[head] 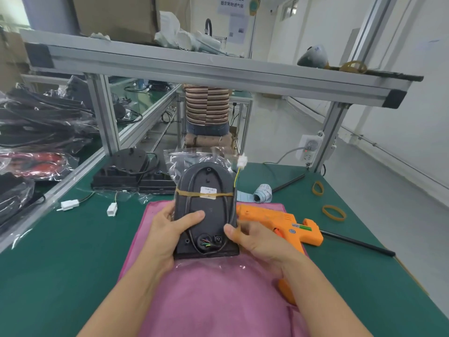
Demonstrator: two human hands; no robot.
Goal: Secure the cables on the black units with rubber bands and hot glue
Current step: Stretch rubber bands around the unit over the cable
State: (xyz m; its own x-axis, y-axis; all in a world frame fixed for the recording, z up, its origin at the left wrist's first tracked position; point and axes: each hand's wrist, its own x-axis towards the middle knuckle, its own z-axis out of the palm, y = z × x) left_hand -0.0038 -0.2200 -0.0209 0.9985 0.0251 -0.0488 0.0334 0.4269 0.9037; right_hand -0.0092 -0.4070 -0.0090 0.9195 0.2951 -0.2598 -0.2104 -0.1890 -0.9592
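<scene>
Soft pink cloth (218, 300) underneath; left hand (167, 229) and right hand (257, 242) grip arched black unit (206, 215), rubber band (194, 192) around it.

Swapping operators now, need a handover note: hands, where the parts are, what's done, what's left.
Left hand grips the left edge of the flat black plastic unit, thumb on its face. Right hand pinches its right edge at the black cable.
Unit is held upright over the pink cloth, half out of its clear bag.
Done: one tan rubber band across unit and cable.
Left: hot glue; none visible yet. Orange glue gun lies on the cloth to the right, spare rubber bands on the green mat.
</scene>
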